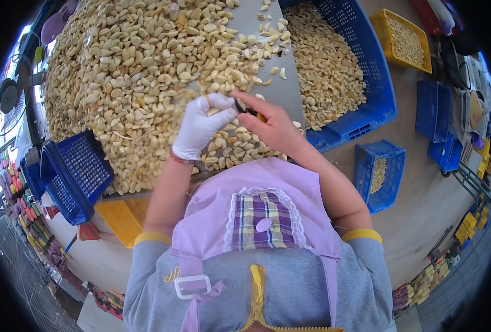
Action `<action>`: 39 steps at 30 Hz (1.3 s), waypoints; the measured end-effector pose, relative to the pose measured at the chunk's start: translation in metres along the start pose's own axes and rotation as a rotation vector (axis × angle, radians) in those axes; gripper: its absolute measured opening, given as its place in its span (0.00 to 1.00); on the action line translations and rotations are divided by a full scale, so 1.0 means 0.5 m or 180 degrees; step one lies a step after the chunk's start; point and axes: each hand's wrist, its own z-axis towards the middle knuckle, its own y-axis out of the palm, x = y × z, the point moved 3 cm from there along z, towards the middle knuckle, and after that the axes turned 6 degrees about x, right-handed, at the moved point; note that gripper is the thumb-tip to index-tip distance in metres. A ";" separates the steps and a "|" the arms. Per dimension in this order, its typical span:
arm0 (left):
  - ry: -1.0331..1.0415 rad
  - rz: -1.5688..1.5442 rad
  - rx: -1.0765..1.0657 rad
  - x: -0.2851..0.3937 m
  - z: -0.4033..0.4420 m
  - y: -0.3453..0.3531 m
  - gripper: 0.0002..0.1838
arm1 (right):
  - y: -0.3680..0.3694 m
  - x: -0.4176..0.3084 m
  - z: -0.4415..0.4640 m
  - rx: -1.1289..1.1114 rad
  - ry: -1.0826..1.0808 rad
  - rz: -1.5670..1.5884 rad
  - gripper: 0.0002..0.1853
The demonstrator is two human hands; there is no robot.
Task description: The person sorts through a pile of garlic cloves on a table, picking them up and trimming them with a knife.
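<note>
My left hand (pixel 200 128), in a white glove, is closed with thumb and fingertips pinched together over the pile. What it pinches is hidden by the fingers. Right beside it, my bare right hand (pixel 273 126) is wrapped round a small dark knife-like tool (pixel 245 108), its yellowish handle end partly showing by the palm. A pale bit shows against the tool, between the two hands. Beneath and beyond them spreads a large heap of cream-coloured, flattish kernels (pixel 129 72) on a grey metal table (pixel 281 102). Some kernels lie loose near my wrists.
A big blue crate (pixel 378 83) of kernels stands against the table's right side. Farther right are a yellow crate (pixel 389 44) and a smaller blue crate (pixel 361 171), both holding kernels. Stacked blue baskets (pixel 82 171) and a yellow bin (pixel 121 218) sit at the left.
</note>
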 end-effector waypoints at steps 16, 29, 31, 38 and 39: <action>0.1285 0.4765 0.0726 0.025 0.183 -0.059 0.15 | -0.013 0.021 0.002 0.0298 0.0846 0.1148 0.23; -0.0338 0.0424 0.0102 0.016 0.034 -0.006 0.12 | -0.002 0.006 -0.002 0.0497 -0.0076 -0.0057 0.27; -0.0376 0.0166 -0.0279 0.000 0.023 -0.014 0.13 | 0.005 0.012 0.002 0.0307 -0.0008 0.0333 0.26; 0.0119 -0.2373 -0.1673 0.025 0.048 -0.015 0.16 | -0.009 0.024 0.004 0.0376 0.0759 0.1375 0.23; 0.0151 -0.1806 -0.0956 0.026 0.076 -0.036 0.18 | -0.011 0.026 0.005 0.0416 0.0756 0.1431 0.22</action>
